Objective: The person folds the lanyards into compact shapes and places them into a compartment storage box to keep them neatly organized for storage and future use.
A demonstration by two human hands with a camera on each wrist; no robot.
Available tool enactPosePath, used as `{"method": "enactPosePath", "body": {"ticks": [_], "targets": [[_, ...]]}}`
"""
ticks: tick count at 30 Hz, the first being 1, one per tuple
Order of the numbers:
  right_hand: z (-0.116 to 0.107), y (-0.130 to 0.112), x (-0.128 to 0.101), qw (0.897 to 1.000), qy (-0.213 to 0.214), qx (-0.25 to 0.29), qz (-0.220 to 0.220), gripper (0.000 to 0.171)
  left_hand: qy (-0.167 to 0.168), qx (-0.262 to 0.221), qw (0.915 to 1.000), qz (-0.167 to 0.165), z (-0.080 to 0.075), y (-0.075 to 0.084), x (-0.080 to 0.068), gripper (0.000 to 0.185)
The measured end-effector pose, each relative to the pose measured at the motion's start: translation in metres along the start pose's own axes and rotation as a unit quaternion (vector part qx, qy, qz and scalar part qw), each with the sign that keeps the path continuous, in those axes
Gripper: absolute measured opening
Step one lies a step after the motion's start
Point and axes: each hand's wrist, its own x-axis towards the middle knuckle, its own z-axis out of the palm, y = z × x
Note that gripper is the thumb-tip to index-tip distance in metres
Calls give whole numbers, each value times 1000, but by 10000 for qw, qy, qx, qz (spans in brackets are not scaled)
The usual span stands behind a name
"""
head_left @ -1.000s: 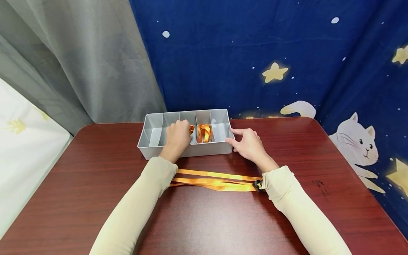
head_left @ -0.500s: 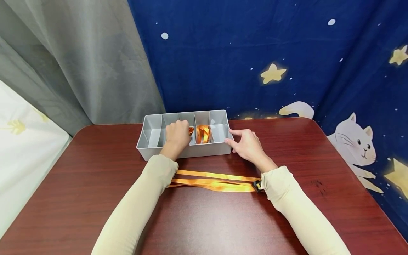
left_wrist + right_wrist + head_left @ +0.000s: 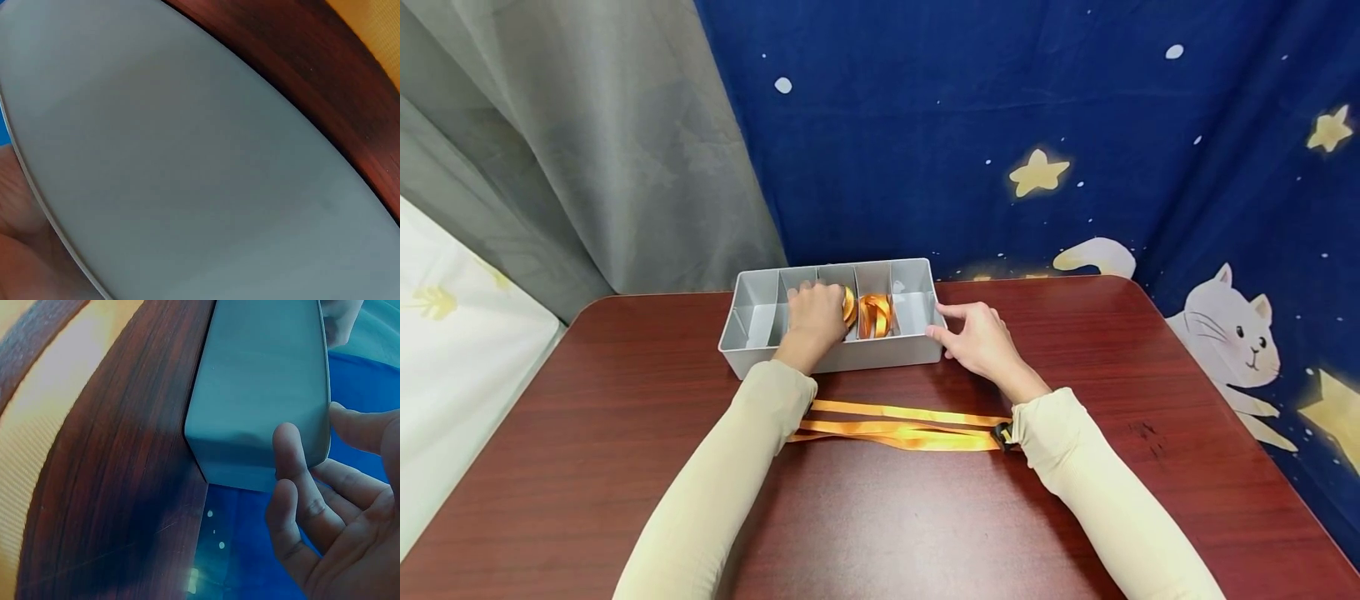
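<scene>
Orange ribbon roll (image 3: 847, 305), gripped by the left hand (image 3: 815, 317) inside the tray (image 3: 880, 354), could uncoil if released early, while the open right hand (image 3: 981, 337) steadies the tray's end.

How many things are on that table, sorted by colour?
Grey: 1, the divided tray
Orange: 3, a coiled ribbon in the tray, another ribbon coil at the left hand, and a long ribbon lying on the table
Total: 4
</scene>
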Motion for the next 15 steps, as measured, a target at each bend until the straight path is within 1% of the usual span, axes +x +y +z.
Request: {"method": "enactPosePath", "body": {"ticks": [5, 11, 15], "targets": [[0, 0, 0, 10000, 8, 5, -3, 52, -37, -172, 9998, 60, -4, 0, 0, 19], [0, 0, 0, 10000, -10, -16, 13, 52, 33, -408, 9991, 107, -10, 0, -3, 32], [0, 0, 0, 10000, -14, -15, 22, 52, 97, -460, 9988, 141, -11, -1, -5, 36]]}}
